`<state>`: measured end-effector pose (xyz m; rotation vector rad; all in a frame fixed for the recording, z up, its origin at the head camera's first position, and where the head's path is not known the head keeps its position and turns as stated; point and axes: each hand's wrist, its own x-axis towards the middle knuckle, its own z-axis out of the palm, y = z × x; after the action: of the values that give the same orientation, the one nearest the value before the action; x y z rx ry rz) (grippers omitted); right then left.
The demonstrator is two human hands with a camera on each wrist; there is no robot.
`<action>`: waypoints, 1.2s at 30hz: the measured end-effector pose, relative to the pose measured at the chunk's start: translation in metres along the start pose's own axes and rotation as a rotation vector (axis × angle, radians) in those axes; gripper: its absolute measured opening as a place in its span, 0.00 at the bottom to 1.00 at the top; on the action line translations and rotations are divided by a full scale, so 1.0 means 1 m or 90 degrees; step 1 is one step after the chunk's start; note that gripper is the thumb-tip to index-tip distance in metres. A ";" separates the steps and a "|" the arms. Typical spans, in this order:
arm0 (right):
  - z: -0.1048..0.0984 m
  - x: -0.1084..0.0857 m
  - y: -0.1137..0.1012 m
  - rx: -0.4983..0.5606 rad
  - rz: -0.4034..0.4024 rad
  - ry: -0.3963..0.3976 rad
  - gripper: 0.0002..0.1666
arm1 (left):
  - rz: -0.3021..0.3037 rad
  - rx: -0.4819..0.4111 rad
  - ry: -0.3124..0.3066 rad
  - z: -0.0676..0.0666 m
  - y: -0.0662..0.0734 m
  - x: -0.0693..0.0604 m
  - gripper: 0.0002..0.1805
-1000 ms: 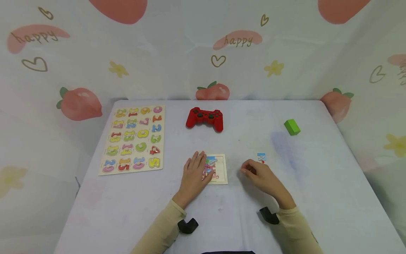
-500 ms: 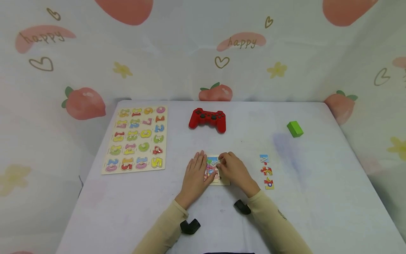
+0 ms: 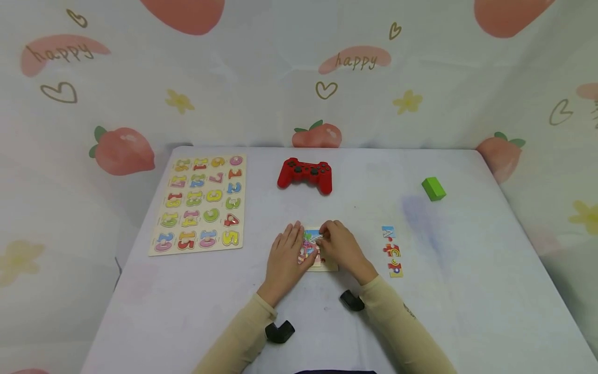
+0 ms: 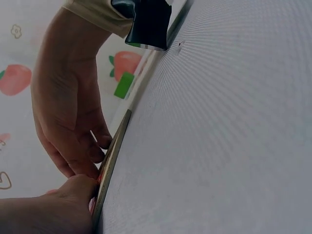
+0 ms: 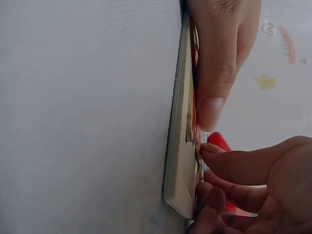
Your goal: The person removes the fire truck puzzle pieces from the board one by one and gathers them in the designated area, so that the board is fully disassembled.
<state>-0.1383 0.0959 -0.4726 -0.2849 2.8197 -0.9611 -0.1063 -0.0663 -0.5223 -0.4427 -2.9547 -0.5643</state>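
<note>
A small wooden jigsaw board (image 3: 329, 267) with a light rim and a colourful picture lies in the middle of the table. My left hand (image 3: 284, 259) rests on its left part, fingers straight, the thumb reaching over the picture. At the board's right side, my right hand (image 3: 344, 250) pinches a puzzle piece (image 5: 198, 157) between thumb and fingers, low over the recess. That piece is mostly hidden by the fingers. Bare tray floor shows beside it in the right wrist view. To the right stand loose puzzle pieces (image 3: 392, 251) in a column.
At the left lies a large number puzzle board (image 3: 196, 205) with coloured numerals. A red game controller (image 3: 305, 175) lies behind the small jigsaw. Toward the back right is a green block (image 3: 434, 189). A printed cloth hangs behind the table.
My right hand has moved left from the loose pieces to the jigsaw board, uncovering the lower pieces of the column. Over the last half second it barely shifts. My left hand stays on the board.
</note>
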 end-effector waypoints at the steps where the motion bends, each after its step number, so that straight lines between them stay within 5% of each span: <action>1: 0.000 0.001 0.000 0.006 0.005 0.000 0.12 | -0.001 0.002 -0.001 0.000 0.000 0.000 0.40; 23: 0.004 0.007 -0.009 0.068 0.091 0.054 0.08 | -0.010 0.017 -0.009 -0.002 0.002 0.000 0.40; 36: 0.008 0.005 -0.016 0.044 0.118 0.045 0.08 | -0.006 0.024 -0.006 -0.001 0.002 0.000 0.40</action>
<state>-0.1393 0.0782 -0.4693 0.0187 2.8068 -1.0429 -0.1054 -0.0653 -0.5208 -0.4289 -2.9725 -0.5091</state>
